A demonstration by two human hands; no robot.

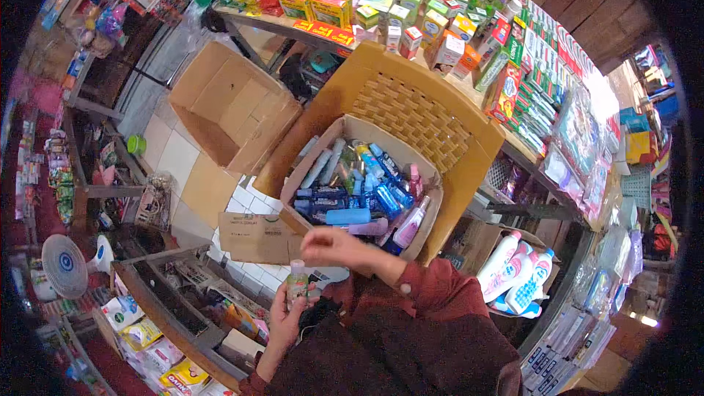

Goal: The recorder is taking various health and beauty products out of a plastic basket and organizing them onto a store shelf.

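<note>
My left hand (286,313) grips a small clear bottle (297,285) with pale green contents and a light cap, held upright near my body. Just above and to the right, my right hand (330,248) hovers close to the bottle's cap, fingers curled; whether they touch anything cannot be told. Beyond it, an open cardboard box (434,214) rests on a tan plastic chair with a woven-pattern back (412,115). Blue, pink, purple and green bottles fill the box, among them a light blue bottle (348,216) lying on its side and a pink pump bottle (410,226).
An open cardboard box (236,104) stands left of the chair. Boxed goods cover the display table (495,115) beyond. At right, another carton holds large white bottles (498,264). A wooden shelf (165,335) with packets lies lower left, near a white fan (65,265).
</note>
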